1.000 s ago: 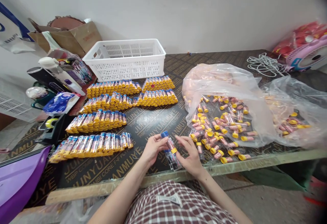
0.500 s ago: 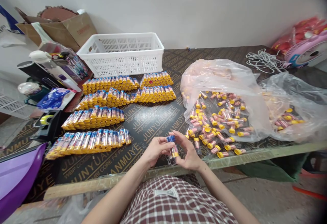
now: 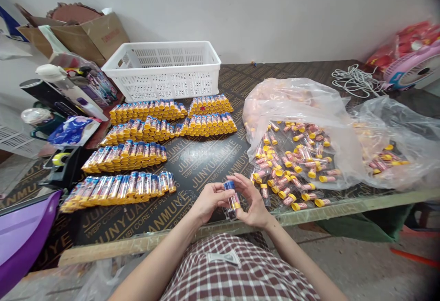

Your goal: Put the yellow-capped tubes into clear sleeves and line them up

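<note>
Close to the table's front edge, a small clear tube [image 3: 234,199] with a blue top and a yellow lower end is held between both hands. My left hand [image 3: 210,202] grips it from the left, thumb across its upper part. From the right, my right hand [image 3: 253,207] curves around it, thumb at the yellow end and fingers near the blue top. Something clear and dark lies just under the tube, too hidden to name. Right of my hands spreads a loose pile of yellow-capped tubes [image 3: 282,182] with pink labels. Stacked rows of blue-and-yellow tubes [image 3: 120,186] lie to the left.
A white plastic basket [image 3: 165,79] stands behind the rows. Clear plastic bags [image 3: 295,97] cover part of the loose pile. At the left are a tape dispenser [image 3: 63,168], bottles and a purple bin [image 3: 24,241]. A coiled cable [image 3: 357,81] and pink fan [image 3: 412,69] sit at back right.
The camera view has shifted very slightly. Both hands remain around the same tube in nearly the same place, with the right fingers raised a touch.
</note>
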Demonstrator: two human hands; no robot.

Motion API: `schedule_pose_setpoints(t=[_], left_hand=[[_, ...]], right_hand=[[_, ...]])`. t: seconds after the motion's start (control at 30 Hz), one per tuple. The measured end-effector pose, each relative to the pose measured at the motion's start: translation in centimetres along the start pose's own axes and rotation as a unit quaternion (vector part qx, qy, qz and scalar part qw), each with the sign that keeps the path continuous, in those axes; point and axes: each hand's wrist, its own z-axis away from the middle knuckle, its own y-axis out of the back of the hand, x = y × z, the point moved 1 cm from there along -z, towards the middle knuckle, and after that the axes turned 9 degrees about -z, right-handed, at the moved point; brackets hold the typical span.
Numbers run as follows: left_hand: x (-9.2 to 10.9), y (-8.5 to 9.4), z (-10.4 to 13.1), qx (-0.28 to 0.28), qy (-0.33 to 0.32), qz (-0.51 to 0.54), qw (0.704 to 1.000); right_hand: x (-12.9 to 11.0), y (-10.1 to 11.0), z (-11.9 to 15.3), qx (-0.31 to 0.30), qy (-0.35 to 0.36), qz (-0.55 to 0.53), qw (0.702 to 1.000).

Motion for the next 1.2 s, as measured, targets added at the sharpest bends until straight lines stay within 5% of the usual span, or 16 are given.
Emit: schedule_pose_setpoints(t=[0.13,0.23,0.37,0.5,0.6,0.73,1.2], left_hand=[[0.0,0.7,-0.8,0.011,-0.011,-0.025,1.000],[0.0,2.9,-3.0,0.114,-0.050,-0.124,0.984],[0.4,6.1,-5.7,0.310,-0.118,-0.342,0.879],[0.4,6.4,-5.5,0.354,-0.138,-0.488,0.786],[-0.7,5.0,-3.9,0.334,-0.144,-0.555,0.748],[-3.1,3.4,-2.4,0.225,-0.134,-0.587,0.766],[-4.4,2.6,-1.8,0.167,-0.145,-0.598,0.771]], right_hand=[[-0.2,0.2,-0.1,-0.015,-0.016,0.019,1.000],[0.0,1.2,-0.1,0.033,-0.021,0.076,0.996],[1.0,3.8,0.3,0.162,-0.046,0.242,0.956],[1.9,6.6,1.7,0.200,-0.046,0.417,0.886],[2.5,7.7,2.9,0.188,-0.083,0.506,0.838],[3.1,7.6,3.8,0.158,-0.149,0.554,0.804],[2.7,6.7,3.0,0.067,-0.203,0.535,0.818]])
